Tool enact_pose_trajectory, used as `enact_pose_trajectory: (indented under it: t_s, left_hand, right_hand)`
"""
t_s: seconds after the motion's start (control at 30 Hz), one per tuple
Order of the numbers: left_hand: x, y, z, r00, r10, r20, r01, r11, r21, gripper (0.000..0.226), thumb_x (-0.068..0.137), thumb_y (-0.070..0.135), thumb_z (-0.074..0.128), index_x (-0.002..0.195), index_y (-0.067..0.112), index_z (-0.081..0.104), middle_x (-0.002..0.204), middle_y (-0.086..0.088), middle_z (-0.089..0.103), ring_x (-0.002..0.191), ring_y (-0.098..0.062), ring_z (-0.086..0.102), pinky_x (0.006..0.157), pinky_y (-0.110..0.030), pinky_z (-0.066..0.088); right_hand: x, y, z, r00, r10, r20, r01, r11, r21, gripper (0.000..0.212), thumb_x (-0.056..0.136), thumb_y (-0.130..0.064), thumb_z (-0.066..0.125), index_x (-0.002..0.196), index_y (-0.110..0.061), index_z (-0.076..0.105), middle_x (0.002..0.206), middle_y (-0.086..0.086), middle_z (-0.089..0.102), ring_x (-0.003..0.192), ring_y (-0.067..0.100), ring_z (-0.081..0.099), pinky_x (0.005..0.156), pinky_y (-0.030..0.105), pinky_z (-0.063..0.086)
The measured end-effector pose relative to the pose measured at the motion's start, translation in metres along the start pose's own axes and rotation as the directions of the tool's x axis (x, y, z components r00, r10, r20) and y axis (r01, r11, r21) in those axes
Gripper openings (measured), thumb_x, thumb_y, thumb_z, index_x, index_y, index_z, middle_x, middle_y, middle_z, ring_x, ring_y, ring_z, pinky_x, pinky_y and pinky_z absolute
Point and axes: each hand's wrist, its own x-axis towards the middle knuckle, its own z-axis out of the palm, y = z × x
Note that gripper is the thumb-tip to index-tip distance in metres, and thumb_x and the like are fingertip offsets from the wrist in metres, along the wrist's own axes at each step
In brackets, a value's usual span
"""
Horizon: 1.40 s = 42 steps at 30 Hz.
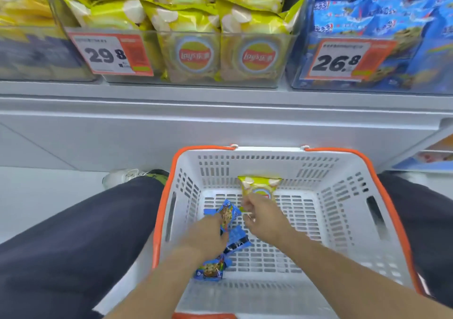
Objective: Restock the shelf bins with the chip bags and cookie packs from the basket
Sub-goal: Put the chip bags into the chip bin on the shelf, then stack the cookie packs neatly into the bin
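A white basket with an orange rim (343, 196) sits on the floor between my knees. My right hand (262, 218) pinches the lower edge of a small yellow-green chip bag (258, 186) and holds it upright inside the basket. My left hand (208, 235) reaches down onto blue cookie packs; its fingers curl round one blue cookie pack (229, 212). Another blue pack (239, 239) lies under that hand, and a third blue cookie pack (210, 268) lies nearer me on the basket floor.
On the grey shelf (220, 103) above stands a clear bin of yellow-green chip bags (191, 56) with a 29.8 price tag. To its right is a bin of blue cookie packs (380, 24) tagged 26.8. A bin of yellow packs (24, 24) stands at the left.
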Motion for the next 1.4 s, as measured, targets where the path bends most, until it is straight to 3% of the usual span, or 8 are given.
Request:
enact_pose_trajectory:
  t_s: [0.23, 0.43, 0.63, 0.9, 1.03, 1.2, 1.3, 1.4]
  left_hand:
    - [0.008, -0.027, 0.058, 0.978, -0.134, 0.161, 0.115, 0.986, 0.122, 0.049, 0.096, 0.043, 0.049, 0.141, 0.022, 0.042, 0.138, -0.007, 0.041, 0.129, -0.031, 0.043, 0.103, -0.040, 0.042]
    - [0.011, -0.033, 0.063, 0.981, -0.135, 0.141, 0.120, 0.987, 0.109, 0.050, 0.099, 0.038, 0.046, 0.145, 0.021, 0.038, 0.140, -0.005, 0.036, 0.132, -0.026, 0.033, 0.106, -0.041, 0.039]
    - [0.012, -0.031, 0.059, 0.983, -0.135, 0.121, 0.133, 0.991, 0.025, 0.043, 0.101, 0.032, 0.044, 0.142, 0.019, 0.043, 0.137, -0.006, 0.040, 0.131, -0.024, 0.034, 0.108, -0.037, 0.036]
    - [0.005, -0.009, 0.045, 0.999, 0.017, 0.051, -0.011, 0.992, -0.123, 0.059, 0.095, 0.033, 0.062, 0.147, 0.020, 0.037, 0.144, -0.001, 0.040, 0.133, -0.018, 0.041, 0.105, -0.026, 0.036]
    - [-0.003, -0.004, 0.049, 0.988, 0.004, 0.153, -0.011, 0.999, 0.045, 0.056, 0.098, 0.035, 0.054, 0.148, 0.017, 0.038, 0.145, -0.004, 0.041, 0.132, -0.023, 0.041, 0.108, -0.035, 0.039]
    - [-0.003, -0.020, 0.068, 0.961, -0.062, 0.269, 0.017, 0.986, 0.165, 0.056, 0.100, 0.035, 0.046, 0.152, 0.019, 0.033, 0.157, -0.003, 0.023, 0.147, -0.025, 0.015, 0.118, -0.045, 0.026]
    - [-0.003, -0.020, 0.071, 0.965, -0.060, 0.255, 0.033, 0.993, 0.110, 0.054, 0.099, 0.034, 0.047, 0.150, 0.019, 0.037, 0.155, -0.003, 0.025, 0.147, -0.025, 0.013, 0.119, -0.043, 0.024]
    - [-0.001, -0.018, 0.070, 0.966, -0.073, 0.246, 0.062, 0.997, 0.052, 0.052, 0.099, 0.036, 0.049, 0.147, 0.018, 0.042, 0.150, -0.004, 0.032, 0.144, -0.024, 0.020, 0.117, -0.041, 0.026]
  right_hand:
    - [-0.014, 0.035, 0.090, 0.936, 0.123, 0.330, -0.124, 0.992, -0.019, 0.072, 0.081, -0.025, 0.078, 0.143, -0.025, 0.043, 0.142, 0.003, 0.032, 0.128, 0.024, 0.038, 0.100, 0.038, 0.044]
    - [-0.007, 0.037, 0.102, 0.969, 0.070, 0.237, -0.012, 0.971, -0.238, 0.067, 0.077, -0.022, 0.079, 0.136, -0.026, 0.047, 0.150, -0.001, 0.031, 0.136, 0.024, 0.030, 0.097, 0.036, 0.042]
    - [-0.005, 0.036, 0.083, 0.938, 0.059, 0.342, 0.055, 0.948, -0.313, 0.054, 0.084, -0.033, 0.071, 0.131, -0.021, 0.048, 0.131, -0.001, 0.052, 0.125, 0.022, 0.041, 0.094, 0.035, 0.035]
    - [0.011, 0.025, 0.010, 0.874, 0.271, 0.404, -0.311, 0.950, 0.035, 0.014, 0.082, -0.025, 0.074, 0.091, -0.023, 0.063, 0.080, -0.008, 0.059, 0.081, 0.015, 0.062, 0.078, 0.031, 0.056]
    - [-0.003, 0.030, 0.008, 0.846, 0.288, 0.449, -0.303, 0.952, -0.041, 0.031, 0.084, -0.024, 0.075, 0.112, -0.018, 0.062, 0.105, 0.002, 0.063, 0.098, 0.021, 0.063, 0.086, 0.035, 0.053]
    - [-0.035, 0.046, 0.064, 0.801, 0.306, 0.514, -0.263, 0.952, -0.156, 0.075, 0.082, -0.022, 0.078, 0.146, -0.016, 0.040, 0.142, 0.008, 0.042, 0.126, 0.028, 0.049, 0.102, 0.033, 0.044]
    - [-0.038, 0.045, 0.083, 0.789, 0.355, 0.502, -0.325, 0.934, -0.149, 0.059, 0.080, -0.028, 0.079, 0.130, -0.012, 0.051, 0.122, 0.009, 0.052, 0.113, 0.028, 0.055, 0.089, 0.032, 0.048]
    - [-0.037, 0.040, 0.081, 0.776, 0.350, 0.524, -0.316, 0.936, -0.157, 0.028, 0.082, -0.026, 0.075, 0.076, -0.014, 0.051, 0.073, 0.005, 0.046, 0.071, 0.021, 0.045, 0.057, 0.029, 0.035]
